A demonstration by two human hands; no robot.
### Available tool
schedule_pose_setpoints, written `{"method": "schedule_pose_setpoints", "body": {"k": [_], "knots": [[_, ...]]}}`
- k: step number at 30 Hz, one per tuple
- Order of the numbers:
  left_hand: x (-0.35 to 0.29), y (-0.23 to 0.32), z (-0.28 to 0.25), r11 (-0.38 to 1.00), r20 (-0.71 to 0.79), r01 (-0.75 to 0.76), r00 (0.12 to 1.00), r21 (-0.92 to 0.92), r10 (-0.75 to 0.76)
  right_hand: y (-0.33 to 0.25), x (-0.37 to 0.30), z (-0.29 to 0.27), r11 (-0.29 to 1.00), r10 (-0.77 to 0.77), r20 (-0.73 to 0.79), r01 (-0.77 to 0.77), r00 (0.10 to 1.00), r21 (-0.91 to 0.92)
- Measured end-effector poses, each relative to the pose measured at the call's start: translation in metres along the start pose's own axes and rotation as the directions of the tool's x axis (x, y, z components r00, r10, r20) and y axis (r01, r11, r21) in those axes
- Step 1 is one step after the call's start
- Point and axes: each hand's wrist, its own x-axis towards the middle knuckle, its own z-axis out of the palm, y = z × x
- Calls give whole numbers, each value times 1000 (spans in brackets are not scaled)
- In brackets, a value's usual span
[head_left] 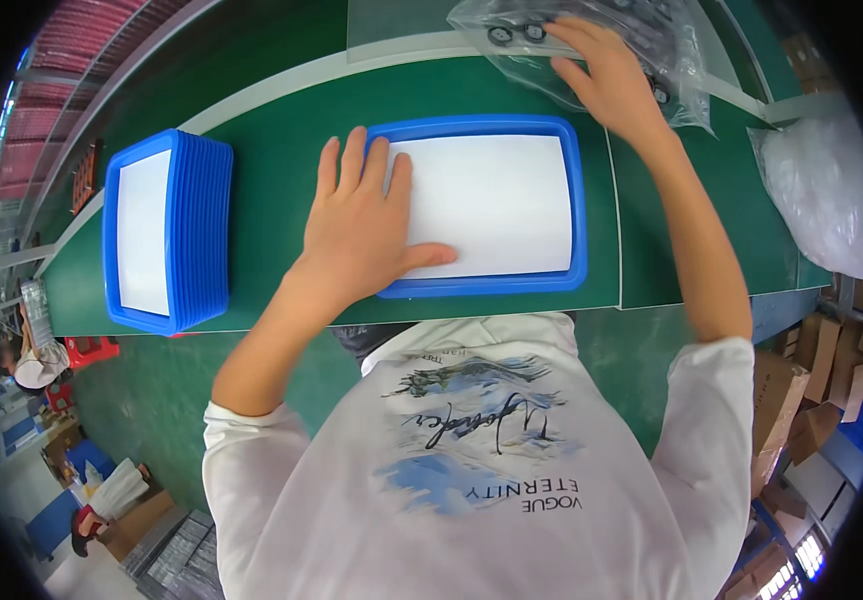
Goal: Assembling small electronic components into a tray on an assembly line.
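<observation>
A blue tray (580,210) lined with a sheet of white paper (496,205) lies in front of me on the green table. My left hand (356,225) rests flat with spread fingers over the tray's left end, the thumb reaching across the paper. At the far right, a clear plastic bag (686,55) holds several small black round parts (500,36). My right hand (606,80) is at the bag, fingers stretched out and thumb apart, its fingertips beside one of the black parts. No object shows in its grasp.
To the left stands a tall stack of blue trays (201,230), the top one lined with white paper. A pale rail (291,75) runs along the table's far side. At the right edge sits a bulky clear plastic bag (821,190); cardboard boxes (781,400) are below it.
</observation>
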Motion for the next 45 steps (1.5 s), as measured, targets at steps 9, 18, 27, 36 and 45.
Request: {"method": "schedule_pose_setpoints", "body": {"k": [9,18,27,36,45], "knots": [[54,31,51,949,-363,-263,913,-174,186,-16,52,40,999,41,127,-36,991,-36],[54,29,30,954,-262,-242,946,-179,191,-10,36,48,984,142,107,-129,984,-123],[35,38,25,942,-211,-165,972,-293,105,5,36,21,958,138,-113,-104,984,266],[38,37,50,963,-229,-142,969,-230,89,-35,-1,-36,756,319,300,-432,899,491],[16,-22,26,841,-460,-50,854,-539,-244,-139,-25,14,978,11,362,-86,932,192]]}}
